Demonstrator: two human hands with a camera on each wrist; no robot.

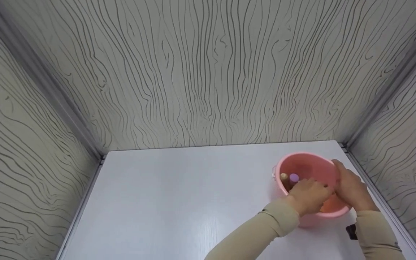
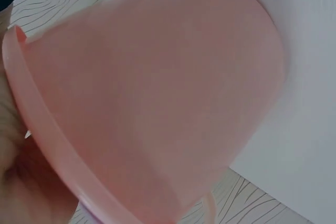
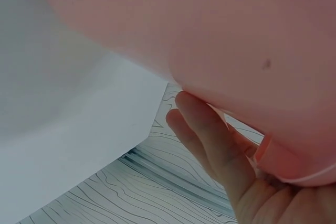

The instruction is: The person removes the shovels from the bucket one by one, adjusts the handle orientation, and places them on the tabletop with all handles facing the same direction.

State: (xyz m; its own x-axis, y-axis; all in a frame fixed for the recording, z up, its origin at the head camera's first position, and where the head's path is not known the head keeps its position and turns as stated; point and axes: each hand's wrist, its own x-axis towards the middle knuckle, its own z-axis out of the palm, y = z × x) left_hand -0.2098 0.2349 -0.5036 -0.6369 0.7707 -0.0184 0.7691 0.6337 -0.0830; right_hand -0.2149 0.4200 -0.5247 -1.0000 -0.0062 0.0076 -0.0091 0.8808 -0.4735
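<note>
A pink bucket (image 1: 314, 156) stands at the right of the white table. My left hand (image 1: 310, 195) reaches over its near rim, fingers down inside; I cannot tell whether they hold anything. At the right side of the rim, my right hand (image 1: 352, 187) grips the wall, with its fingers (image 3: 202, 124) along the outside and its thumb toward the inside. Beside the left hand, a purple round-ended thing (image 1: 294, 177) and a tan-tipped stick-like thing (image 1: 284, 176) stand up inside the bucket. Something orange (image 1: 332, 206) shows low inside, partly hidden.
The white table (image 1: 164, 195) extends left of the bucket. Wood-grain panels (image 1: 208, 72) enclose it at the back and both sides, with grey metal rails (image 1: 370, 104) at the corners. A small black thing (image 1: 351, 232) shows beside the right sleeve.
</note>
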